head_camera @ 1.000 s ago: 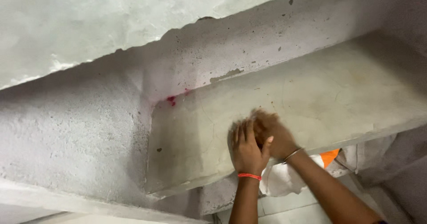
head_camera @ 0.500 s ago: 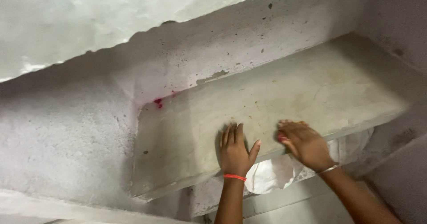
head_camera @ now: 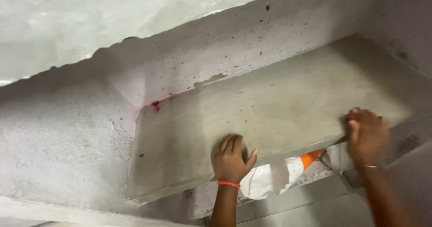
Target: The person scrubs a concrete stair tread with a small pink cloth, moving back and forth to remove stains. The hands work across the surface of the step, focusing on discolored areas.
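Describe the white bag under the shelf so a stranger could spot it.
Find the pale stone shelf set into the rough concrete wall. Just below its front edge, between the left hand and right hand, hangs a crumpled white sack, the only thing with an orange patch.

slab (head_camera: 270,114) — grey concrete, flat | stained, speckled | pink spot at far-left corner

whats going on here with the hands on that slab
A person has both bare hands on a flat grey stone slab set against a rough concrete wall. The left hand, with an orange wristband, lies flat near the slab's front edge. The right hand is blurred, at the slab's right end. A white and orange sack shows beneath the slab.
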